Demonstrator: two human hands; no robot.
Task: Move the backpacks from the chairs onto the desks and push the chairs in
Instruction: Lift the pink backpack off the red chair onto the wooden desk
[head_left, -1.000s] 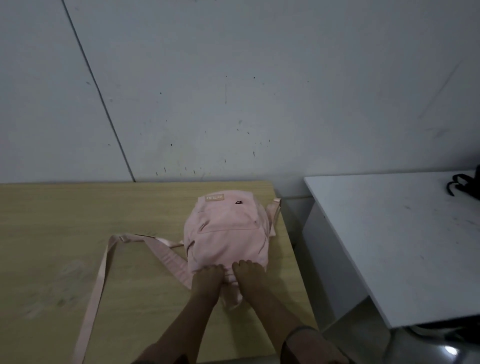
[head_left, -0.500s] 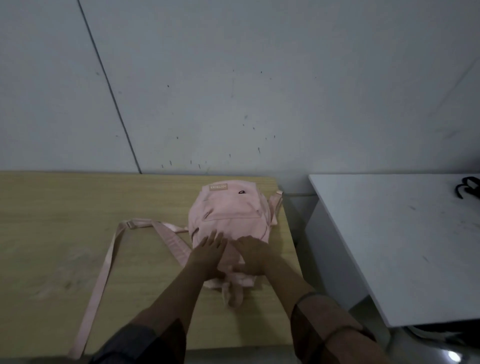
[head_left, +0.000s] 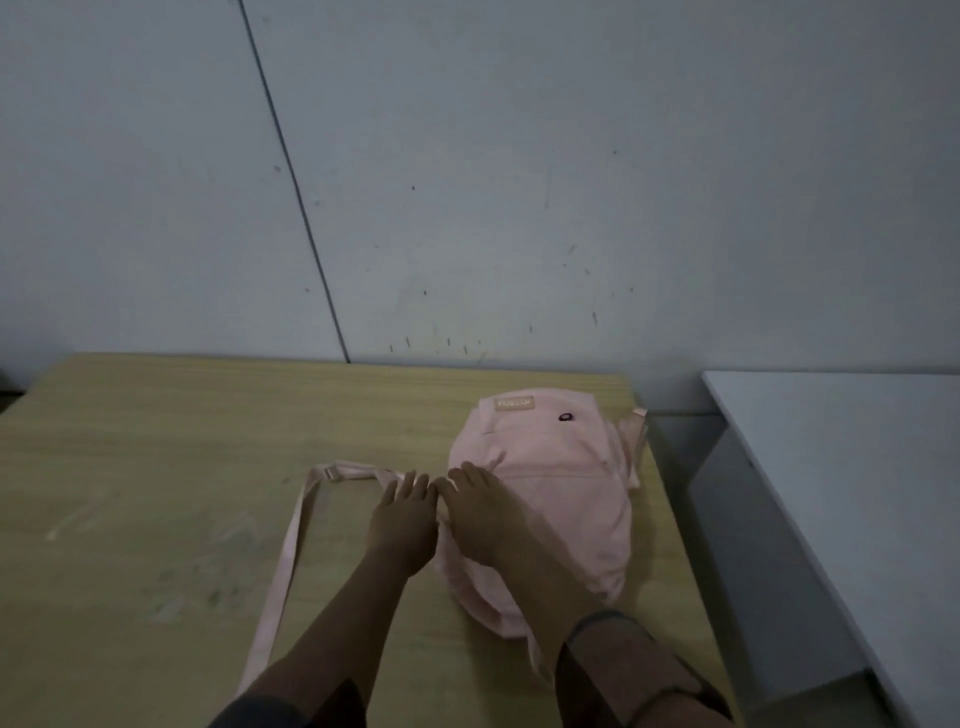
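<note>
The pink backpack (head_left: 550, 499) already lies on the wooden counter (head_left: 156, 493); left hand (head_left: 402, 519) and right hand (head_left: 483, 514) rest flat, fingers straight, gripping nothing. Chairs, unseen, presumably remain.

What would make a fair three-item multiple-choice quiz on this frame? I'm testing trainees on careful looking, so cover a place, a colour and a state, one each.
1. Where does the backpack lie?
A. On the wooden desk, near its right edge
B. On the white desk
C. On a chair

2. What colour is the backpack?
A. Black
B. Pink
C. Blue

3. How are the two hands placed?
A. Both raised clear of the desk
B. Both clenched round the long strap
C. Both laid flat with straight fingers, at the backpack's left side

Answers:
1 A: it rests on the wooden desk; the white desk stands apart to the right.
2 B: body and long strap are pale pink.
3 C: the left hand and the right hand lie side by side, fingers extended, gripping nothing.
</note>
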